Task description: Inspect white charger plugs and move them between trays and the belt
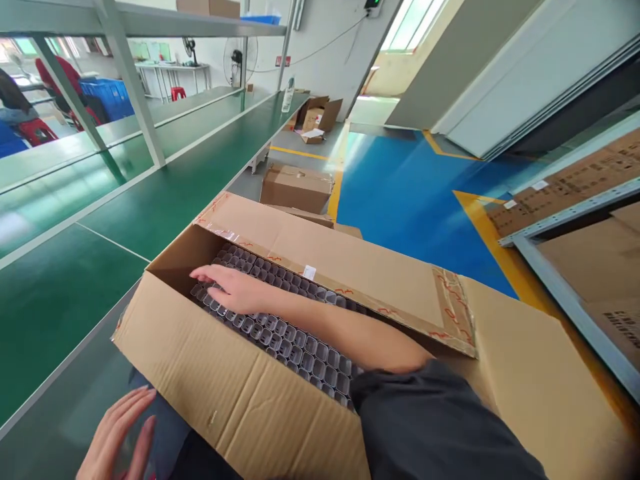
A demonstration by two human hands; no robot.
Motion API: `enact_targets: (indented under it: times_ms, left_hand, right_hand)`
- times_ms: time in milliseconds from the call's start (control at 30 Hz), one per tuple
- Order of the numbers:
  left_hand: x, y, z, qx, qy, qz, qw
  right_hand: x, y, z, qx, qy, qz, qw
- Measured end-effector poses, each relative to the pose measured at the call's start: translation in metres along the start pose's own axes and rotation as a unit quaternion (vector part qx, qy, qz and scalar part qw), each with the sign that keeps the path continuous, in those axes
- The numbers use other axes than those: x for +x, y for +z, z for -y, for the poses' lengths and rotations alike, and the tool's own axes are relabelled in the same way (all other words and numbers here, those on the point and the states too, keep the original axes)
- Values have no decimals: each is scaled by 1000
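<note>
A large open cardboard box [210, 360] lies before me with its flaps folded outward. Inside it are rows of small dark grey plastic cups or trays [300, 347], nested closely together. My right hand [233, 288] reaches over these rows near the box's far left end, fingers stretched out, with nothing seen in its grip. Whether its underside touches the plastic pieces I cannot tell. My left hand [120, 433] is outside the box, below its left corner, with fingers apart and holding nothing.
A green conveyor-like bench [200, 160] with a metal frame runs along the left, bearing a clear bottle [288, 95]. More cardboard boxes [296, 187] stand on the floor beyond. On the right is a metal rack [565, 220] with cartons. Seated people [60, 80] are far left.
</note>
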State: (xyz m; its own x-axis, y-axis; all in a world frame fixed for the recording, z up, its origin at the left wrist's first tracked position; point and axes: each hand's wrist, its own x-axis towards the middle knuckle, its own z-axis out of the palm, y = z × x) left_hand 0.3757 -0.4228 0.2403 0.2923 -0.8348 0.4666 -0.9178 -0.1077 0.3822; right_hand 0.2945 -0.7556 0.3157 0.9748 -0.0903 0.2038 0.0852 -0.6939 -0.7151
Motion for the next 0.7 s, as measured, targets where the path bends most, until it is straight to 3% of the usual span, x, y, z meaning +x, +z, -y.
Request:
enact_targets:
  times_ms: [67,133,233,333,433,600,700]
  left_hand:
    - [50,12,-18,-11,75,-1,997]
    - [92,32,-37,26,125,41,991]
    - [125,67,-48,59,146,81,984]
    - [128,90,-43,57,148,73,985]
    - [125,97,-37,24,147,59,987]
    - [130,103,-40,-18,134,23,991]
    - [132,106,-42,-29,125,16,992]
  right_hand:
    - [-24,-1,-47,-76,75,54,993]
    - [-45,4,-88,-136,124,118,976]
    - [-66,8,-136,-148,151,144,967]
    - [-76,5,-166,-124,147,148,970]
    - [-80,6,-183,-109,129,155,973]
    - [-78,26,-194,-147,68,195,967]
    - [-61,46,-196,-186,39,227,955]
